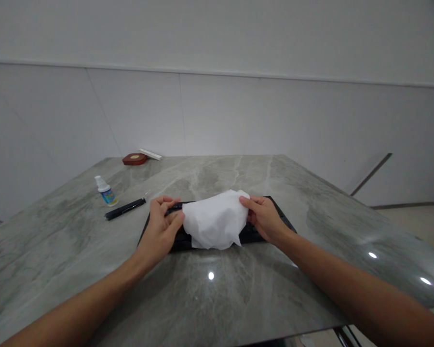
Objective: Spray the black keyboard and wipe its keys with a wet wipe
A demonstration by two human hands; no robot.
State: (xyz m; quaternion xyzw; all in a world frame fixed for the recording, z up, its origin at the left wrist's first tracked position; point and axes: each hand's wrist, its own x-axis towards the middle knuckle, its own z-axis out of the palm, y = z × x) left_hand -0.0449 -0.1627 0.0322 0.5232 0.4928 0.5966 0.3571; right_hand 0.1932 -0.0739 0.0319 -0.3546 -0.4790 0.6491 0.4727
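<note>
A white tissue or thin cloth [217, 219] is stretched between my two hands, its lower edge hanging in loose folds. My left hand [162, 224] pinches its left edge between thumb and fingers. At the upper right corner, my right hand [262, 214] grips it the same way, with the thumb in front. Beneath lies a flat black object [253, 236] that looks like a keyboard, its middle covered from sight by the white sheet. Both hands are just over its two halves.
A small spray bottle [107, 193] with a blue and yellow label stands at the left, near a black stick-like item [125, 209]. Farther back are a reddish-brown box [134, 159] and a white strip [151, 154]. The grey marble table [210, 308] meets a white wall [217, 115].
</note>
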